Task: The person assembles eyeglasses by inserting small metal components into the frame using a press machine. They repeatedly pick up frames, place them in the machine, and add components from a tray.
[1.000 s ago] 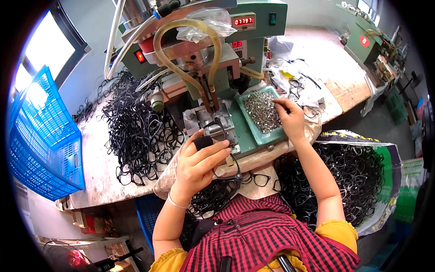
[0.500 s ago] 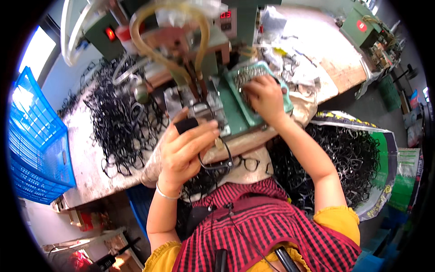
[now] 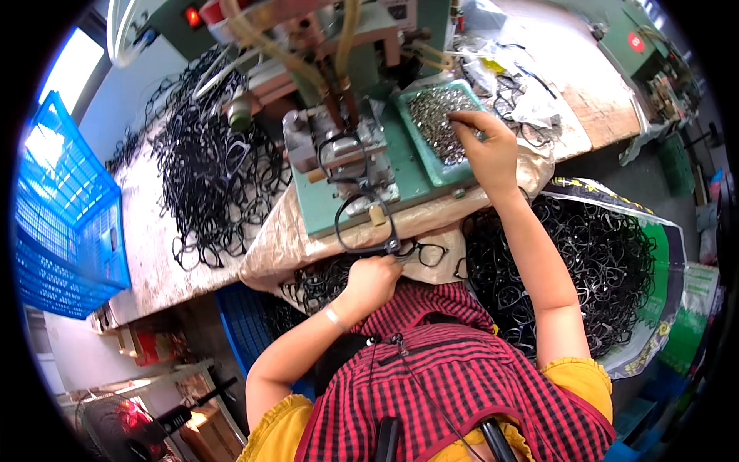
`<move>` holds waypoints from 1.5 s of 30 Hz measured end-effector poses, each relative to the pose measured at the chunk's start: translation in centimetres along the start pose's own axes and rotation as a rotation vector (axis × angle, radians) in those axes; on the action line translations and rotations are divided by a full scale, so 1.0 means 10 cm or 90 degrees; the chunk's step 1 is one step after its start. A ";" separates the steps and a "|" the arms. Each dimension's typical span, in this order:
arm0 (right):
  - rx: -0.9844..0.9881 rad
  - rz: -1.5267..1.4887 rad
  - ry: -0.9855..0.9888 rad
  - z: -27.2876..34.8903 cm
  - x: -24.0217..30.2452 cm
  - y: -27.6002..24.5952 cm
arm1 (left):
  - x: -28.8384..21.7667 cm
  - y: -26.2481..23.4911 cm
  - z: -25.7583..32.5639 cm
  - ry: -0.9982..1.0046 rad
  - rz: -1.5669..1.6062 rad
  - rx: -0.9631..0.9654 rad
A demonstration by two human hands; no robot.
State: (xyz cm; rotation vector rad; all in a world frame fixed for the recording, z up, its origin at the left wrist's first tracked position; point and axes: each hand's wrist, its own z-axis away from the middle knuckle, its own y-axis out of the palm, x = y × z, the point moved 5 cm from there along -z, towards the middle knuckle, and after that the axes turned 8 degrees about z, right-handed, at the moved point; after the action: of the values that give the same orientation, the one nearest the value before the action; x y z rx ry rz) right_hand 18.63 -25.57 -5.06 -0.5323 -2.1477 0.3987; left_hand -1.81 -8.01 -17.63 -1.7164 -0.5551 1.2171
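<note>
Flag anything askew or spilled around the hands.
One black eyeglass frame hangs over the green machine base's front edge, above the left hand. The right hand picks in the tray; nothing spilled.

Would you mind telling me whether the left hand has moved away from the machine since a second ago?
Yes. The left hand has dropped from the machine's clamp to below the bench edge, holding a black eyeglass frame.
</note>
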 end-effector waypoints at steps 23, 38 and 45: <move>0.117 -0.169 -0.066 -0.26 0.92 0.17 | 1.93 -2.67 -0.01 -0.579 -0.563 -0.284; 0.164 -0.566 0.194 -0.17 1.17 0.68 | -0.17 -2.99 -0.23 0.183 0.246 -0.809; 0.150 -0.608 0.231 -0.11 1.17 0.72 | -0.16 -3.04 -0.34 0.154 0.352 -0.777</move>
State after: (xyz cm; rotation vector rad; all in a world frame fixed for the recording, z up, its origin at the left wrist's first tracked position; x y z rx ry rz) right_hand 14.90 -13.43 0.14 0.5268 -1.7255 0.0035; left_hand 5.02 3.52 9.95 -3.1619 -0.7726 1.0257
